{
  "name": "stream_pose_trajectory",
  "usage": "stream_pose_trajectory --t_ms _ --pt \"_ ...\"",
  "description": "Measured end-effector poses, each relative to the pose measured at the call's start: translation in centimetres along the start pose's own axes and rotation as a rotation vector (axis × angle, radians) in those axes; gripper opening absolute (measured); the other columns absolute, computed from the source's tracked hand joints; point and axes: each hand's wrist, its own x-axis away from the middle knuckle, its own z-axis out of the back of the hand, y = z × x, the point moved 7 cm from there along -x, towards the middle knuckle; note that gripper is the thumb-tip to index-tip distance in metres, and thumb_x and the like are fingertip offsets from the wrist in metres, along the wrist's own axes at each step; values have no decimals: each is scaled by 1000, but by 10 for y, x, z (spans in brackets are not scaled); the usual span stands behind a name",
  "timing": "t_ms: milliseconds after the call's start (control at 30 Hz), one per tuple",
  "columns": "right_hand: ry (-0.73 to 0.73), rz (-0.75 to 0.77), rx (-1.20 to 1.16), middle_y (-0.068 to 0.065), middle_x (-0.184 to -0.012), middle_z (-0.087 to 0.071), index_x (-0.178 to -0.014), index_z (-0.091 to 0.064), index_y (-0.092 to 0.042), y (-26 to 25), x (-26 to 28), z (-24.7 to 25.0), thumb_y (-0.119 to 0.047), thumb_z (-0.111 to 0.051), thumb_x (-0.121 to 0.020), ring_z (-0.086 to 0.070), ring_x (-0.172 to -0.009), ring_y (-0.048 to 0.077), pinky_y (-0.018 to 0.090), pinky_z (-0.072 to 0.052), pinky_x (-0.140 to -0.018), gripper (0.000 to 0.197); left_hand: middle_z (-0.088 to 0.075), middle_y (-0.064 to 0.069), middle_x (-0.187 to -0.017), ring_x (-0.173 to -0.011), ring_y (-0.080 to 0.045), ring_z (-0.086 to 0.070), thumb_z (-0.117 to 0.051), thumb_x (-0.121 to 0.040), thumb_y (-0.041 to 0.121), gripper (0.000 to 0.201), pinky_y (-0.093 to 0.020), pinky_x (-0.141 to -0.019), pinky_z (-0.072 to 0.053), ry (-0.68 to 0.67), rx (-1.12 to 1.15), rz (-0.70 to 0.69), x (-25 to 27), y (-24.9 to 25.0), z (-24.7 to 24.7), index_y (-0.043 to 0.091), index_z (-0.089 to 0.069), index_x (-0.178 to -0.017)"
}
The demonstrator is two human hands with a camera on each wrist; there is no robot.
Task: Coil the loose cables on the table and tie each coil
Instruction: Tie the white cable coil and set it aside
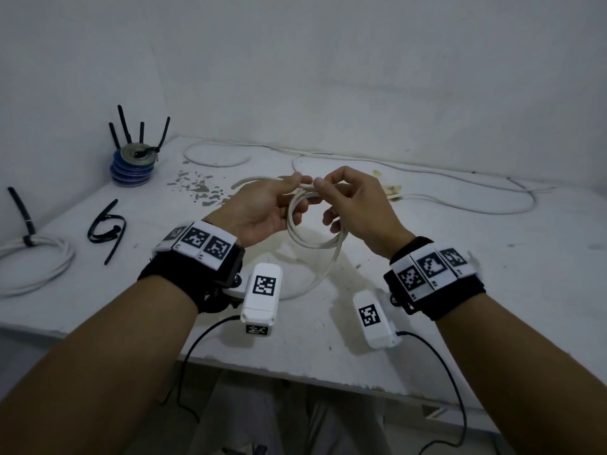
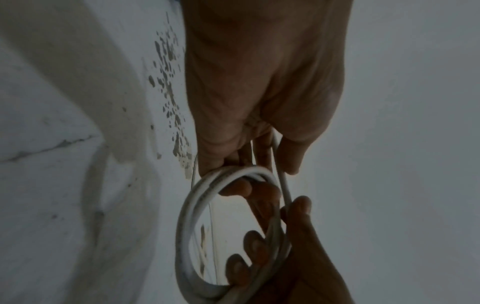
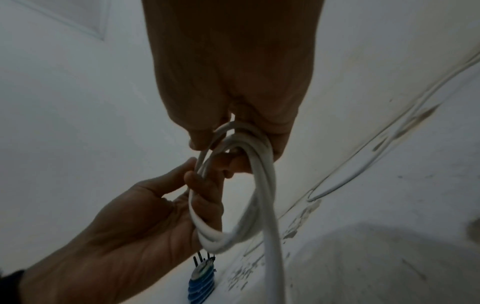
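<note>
A white cable coil of a few loops hangs in the air above the table's middle, held between both hands. My left hand pinches the coil's top with thumb and fingers. My right hand pinches the same spot from the right, its fingers curled through the loops. The cable's free tail drops from the coil to the table. A finished white coil bound by a black tie lies at the far left. Loose black ties lie beside it.
A stack of blue tape rolls with black ties standing in it sits at the back left. Long loose white cables run along the white table's back and right. Chipped paint marks the surface behind my hands.
</note>
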Motion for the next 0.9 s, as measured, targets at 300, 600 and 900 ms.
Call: stream_pose_trajectory --t_ms 300,600,900 --pt "520 -253 -519 2 -59 -35 -83 -49 -10 30 -12 53 -24 -41 -106 -31 -46 15 23 -32 -41 28 -49 0 -69 -55 -10 -38 -40 -104 28 42 -26 -62 -41 -88 17 34 6 -8 6 -6 -63 -110" --pt "286 -18 -446 2 -63 -44 -101 -65 -11 11 -11 74 -16 -48 -103 -32 -48 15 25 -36 -46 18 -54 -2 -70 -47 -4 -40 -57 -98 15 13 -18 -49 -42 152 18 -2 3 -5 40 6 -67 -98" --pt "-93 220 457 -3 -67 -70 -92 -79 -17 -19 -1 38 -16 -73 -88 -60 -57 10 20 -46 -56 7 -57 -7 -68 -52 -11 -42 -47 -102 16 28 -23 -51 -37 100 -45 -1 -1 1 16 1 -69 -94"
